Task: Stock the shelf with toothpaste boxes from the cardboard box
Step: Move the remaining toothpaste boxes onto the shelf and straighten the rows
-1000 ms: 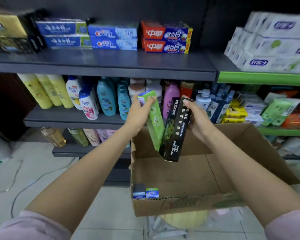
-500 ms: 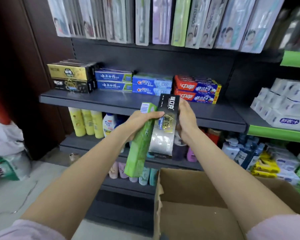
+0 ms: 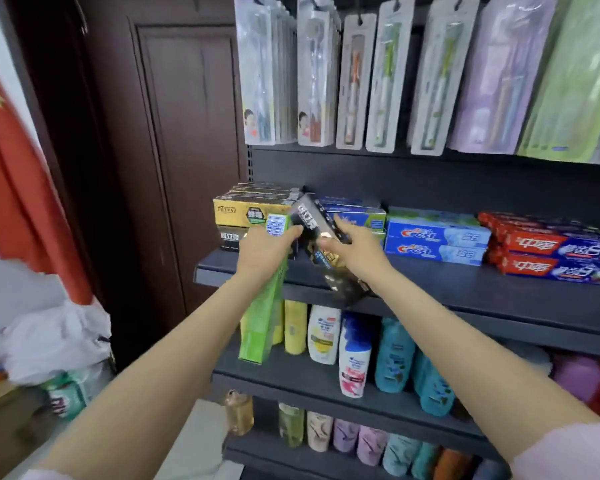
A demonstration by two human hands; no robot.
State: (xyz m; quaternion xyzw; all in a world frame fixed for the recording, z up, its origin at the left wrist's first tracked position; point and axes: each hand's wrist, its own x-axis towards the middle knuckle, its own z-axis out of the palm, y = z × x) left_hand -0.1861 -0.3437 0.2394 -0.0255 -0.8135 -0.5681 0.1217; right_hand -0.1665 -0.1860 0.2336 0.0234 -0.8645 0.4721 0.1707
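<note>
Since half a second ago both hands have risen to the shelf (image 3: pixel 465 292); the cardboard box has dropped out of sight; the right hand (image 3: pixel 355 251) grips the black toothpaste box (image 3: pixel 321 244), tilted over the shelf's front edge near its left corner; the left hand (image 3: pixel 264 252) grips the green toothpaste box (image 3: pixel 262 323), hanging below that edge; bare shelf lies to the right; motion blurs the labels.

black box (image 3: pixel 321 244): glossy card | shelf (image 3: pixel 465 289): matt dark metal
</note>
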